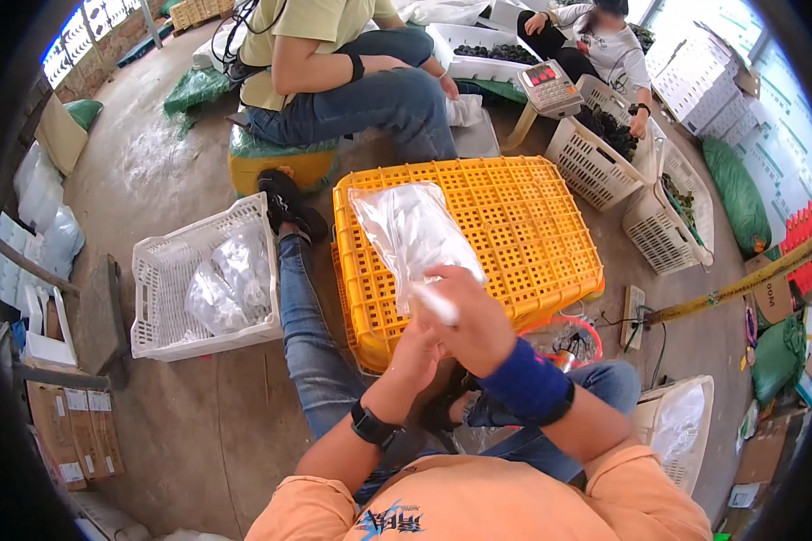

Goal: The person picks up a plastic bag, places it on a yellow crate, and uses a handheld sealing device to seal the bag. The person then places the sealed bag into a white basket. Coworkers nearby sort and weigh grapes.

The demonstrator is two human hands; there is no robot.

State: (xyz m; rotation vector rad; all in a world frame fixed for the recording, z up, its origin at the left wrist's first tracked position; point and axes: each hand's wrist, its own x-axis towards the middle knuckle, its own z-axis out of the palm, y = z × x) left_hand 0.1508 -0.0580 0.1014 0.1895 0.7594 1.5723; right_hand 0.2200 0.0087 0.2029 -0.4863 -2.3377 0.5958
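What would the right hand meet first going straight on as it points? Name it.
Most likely the clear plastic bag on the yellow crate: the right hand points up-left in the picture, toward it. Depth is unclear, so it may already touch the bag.

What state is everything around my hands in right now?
Yellow crate: lattice top facing up
Clear plastic: spread on top of it
White object: blurred, at the hands; hold unclear
Left white crate: open-topped, partly filled with clear bags
Scale: display lit red
White crate near the scale: open-topped, dark produce inside
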